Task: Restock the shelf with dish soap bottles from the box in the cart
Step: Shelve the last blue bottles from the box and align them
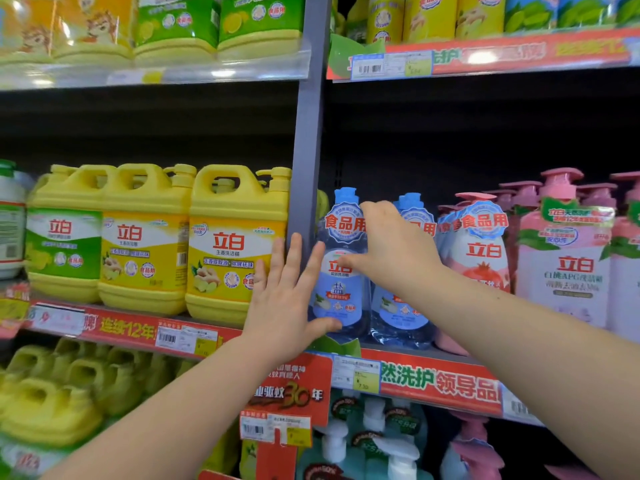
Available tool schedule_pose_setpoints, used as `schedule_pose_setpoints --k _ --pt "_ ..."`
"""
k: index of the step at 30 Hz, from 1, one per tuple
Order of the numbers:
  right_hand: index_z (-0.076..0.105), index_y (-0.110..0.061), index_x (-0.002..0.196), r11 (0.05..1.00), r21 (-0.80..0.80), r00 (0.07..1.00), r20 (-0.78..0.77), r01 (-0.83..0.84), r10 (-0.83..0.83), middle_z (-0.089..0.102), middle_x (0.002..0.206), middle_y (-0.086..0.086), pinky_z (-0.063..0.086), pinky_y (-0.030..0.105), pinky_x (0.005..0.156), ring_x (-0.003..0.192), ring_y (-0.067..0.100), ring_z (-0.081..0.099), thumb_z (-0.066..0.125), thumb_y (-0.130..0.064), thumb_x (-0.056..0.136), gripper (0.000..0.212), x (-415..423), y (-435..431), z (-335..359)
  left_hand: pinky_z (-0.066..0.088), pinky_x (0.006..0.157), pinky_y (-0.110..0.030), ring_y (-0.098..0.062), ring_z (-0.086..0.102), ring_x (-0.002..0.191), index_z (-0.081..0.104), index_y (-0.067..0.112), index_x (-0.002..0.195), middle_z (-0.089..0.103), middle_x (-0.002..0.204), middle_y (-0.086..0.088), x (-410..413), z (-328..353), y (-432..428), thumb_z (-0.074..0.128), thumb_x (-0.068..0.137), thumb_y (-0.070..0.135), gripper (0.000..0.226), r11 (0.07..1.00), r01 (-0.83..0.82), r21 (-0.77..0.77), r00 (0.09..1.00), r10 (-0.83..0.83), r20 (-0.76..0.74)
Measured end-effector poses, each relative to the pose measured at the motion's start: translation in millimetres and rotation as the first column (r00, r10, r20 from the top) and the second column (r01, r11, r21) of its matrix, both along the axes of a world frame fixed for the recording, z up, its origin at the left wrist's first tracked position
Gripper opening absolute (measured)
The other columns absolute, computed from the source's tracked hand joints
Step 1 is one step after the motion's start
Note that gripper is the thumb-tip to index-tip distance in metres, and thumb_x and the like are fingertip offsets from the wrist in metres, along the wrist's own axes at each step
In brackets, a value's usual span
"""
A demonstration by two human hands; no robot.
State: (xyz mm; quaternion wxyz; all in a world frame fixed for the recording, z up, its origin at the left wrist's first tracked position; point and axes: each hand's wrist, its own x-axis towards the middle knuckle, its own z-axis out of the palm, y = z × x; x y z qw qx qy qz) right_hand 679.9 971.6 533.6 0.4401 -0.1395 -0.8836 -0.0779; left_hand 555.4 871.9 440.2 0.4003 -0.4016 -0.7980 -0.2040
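1. The clear blue plastic dish soap bottle (341, 271) looks glossy and see-through at its base, with a smooth printed paper or film label — which of the two cannot be told.
2. Its blue cap (345, 195) is opaque plastic with a duller sheen.
3. The yellow plastic jugs with moulded handles (235, 237) are opaque and smooth, faintly shiny.
4. The pink pump bottles (564, 251) are smooth plastic wrapped in glossy film.
5. The grey shelf upright (310, 133) looks like painted metal — matt and even.
6. The clear plastic price rail (156, 76) on the upper shelf throws bright glare.
7. The red shelf-edge strip (433, 382) is glossy printed card or plastic.
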Motion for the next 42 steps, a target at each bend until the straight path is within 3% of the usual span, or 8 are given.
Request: schedule_pose_setpoints --k 6,9,12,15,20,29,36,42 --pt "0.007 -0.022 0.149 0.998 0.041 0.998 0.038 -0.041 0.040 0.027 0.148 -0.002 0.043 0.034 0.074 0.120 0.023 0.050 0.067 -0.043 0.080 0.094 9 12 -16 -0.023 0.106 -0.044 -0.019 -0.054 0.121 -0.048 0.050 0.118 -0.059 0.127 0.009 0 0 -1 0.045 0.074 0.074 0.105 0.999 -0.011 -0.047 0.999 0.010 -0.032" --pt "0.025 -0.025 0.143 0.992 0.121 0.998 -0.046 -0.047 0.053 0.033 0.139 -0.006 0.036 0.027 0.069 0.117 0.020 0.048 0.066 -0.038 0.081 0.076 23 30 -26 -0.023 0.106 -0.043 -0.018 -0.052 0.124 -0.047 0.051 0.119 -0.055 0.132 0.010 -3 1 -6 0.045 0.075 0.073 0.104 0.999 -0.002 -0.044 0.997 -0.001 -0.073" --pt "0.025 -0.021 0.142 0.999 -0.035 0.989 -0.146 0.004 -0.010 0.030 0.141 -0.001 0.036 0.030 0.072 0.121 0.024 0.045 0.070 -0.037 0.077 0.080 39 52 -29 -0.013 0.113 -0.045 -0.017 -0.042 0.130 -0.041 0.051 0.124 -0.041 0.142 0.009 -7 3 -13 0.049 0.075 0.071 0.104 0.999 0.010 -0.052 0.992 -0.016 -0.123" --pt "0.006 -0.022 0.149 0.971 -0.221 0.993 -0.054 0.088 -0.102 0.021 0.154 0.002 0.043 0.039 0.086 0.129 0.030 0.043 0.073 -0.045 0.072 0.104 48 63 -33 -0.013 0.112 -0.044 -0.015 -0.033 0.135 -0.029 0.051 0.128 -0.031 0.146 0.009 -3 3 -11 0.052 0.072 0.071 0.101 0.999 0.043 0.002 0.994 -0.042 -0.102" --pt "0.001 -0.026 0.149 0.949 -0.303 0.996 0.001 0.088 -0.092 0.061 0.122 0.009 0.040 0.034 0.066 0.101 0.035 0.061 0.073 -0.049 0.070 0.110 43 66 -35 -0.015 0.112 -0.050 -0.019 -0.044 0.127 -0.043 0.043 0.119 -0.045 0.137 0.005 6 3 4 0.044 0.068 0.079 0.107 0.999 -0.048 0.016 0.998 0.049 -0.039" --pt "-0.002 -0.027 0.148 0.934 -0.358 0.998 -0.052 0.004 -0.024 0.060 0.124 0.009 0.040 0.033 0.065 0.098 0.035 0.062 0.080 -0.042 0.066 0.117 38 68 -40 -0.010 0.113 -0.054 -0.032 -0.030 0.139 -0.035 0.035 0.133 -0.031 0.153 -0.009 12 5 7 0.047 0.071 0.076 0.111 0.994 -0.106 0.005 0.994 0.106 -0.016" --pt "0.003 -0.030 0.147 0.913 -0.402 0.996 -0.077 -0.070 0.042 0.054 0.134 0.005 0.041 0.032 0.071 0.104 0.032 0.061 0.082 -0.035 0.066 0.113 39 69 -38 -0.006 0.113 -0.058 -0.036 -0.029 0.139 -0.021 0.029 0.145 -0.033 0.150 -0.011 12 4 15 0.046 0.072 0.076 0.109 0.985 -0.171 -0.006 0.985 0.171 -0.024" --pt "0.002 -0.026 0.148 0.915 -0.402 0.999 -0.029 -0.040 0.031 0.059 0.125 0.008 0.041 0.030 0.066 0.096 0.031 0.063 0.078 -0.035 0.070 0.109 38 73 -35 -0.006 0.113 -0.058 -0.036 -0.031 0.138 -0.018 0.030 0.146 -0.042 0.143 -0.008 9 3 19 0.047 0.071 0.076 0.109 0.983 -0.182 0.001 0.983 0.182 -0.026"
